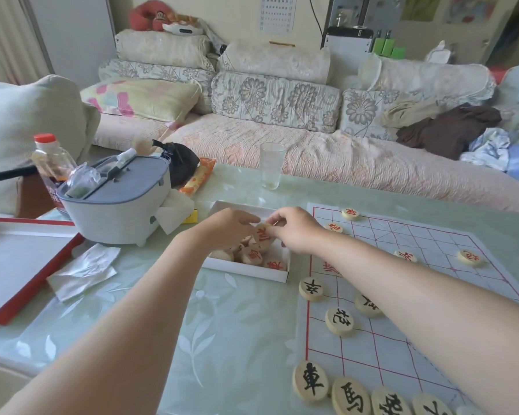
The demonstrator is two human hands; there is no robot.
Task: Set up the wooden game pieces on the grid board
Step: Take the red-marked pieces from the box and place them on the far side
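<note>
We reach both hands into white box (246, 269) beside grid board (402, 295). Right hand (294, 230) pinches red-marked piece (263, 236), fingers closed on it; left hand (228, 229) curled at same piece, grip unclear. Step: fetching red piece. Next, probably: carry to far rows, set on line crossing.

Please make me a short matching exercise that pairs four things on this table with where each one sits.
Column one:
1. round wooden piece with a red character
2. clear empty drinking glass
3. round wooden piece with the black chariot character
4. crumpled white tissue

Column two:
A. near-left corner of the white paper grid board
B. pinched between left hand and right hand over the shallow white cardboard box
C. beside the red-edged tray
D. far table edge, near the sofa

Pairs: 1-B, 2-D, 3-A, 4-C
</note>
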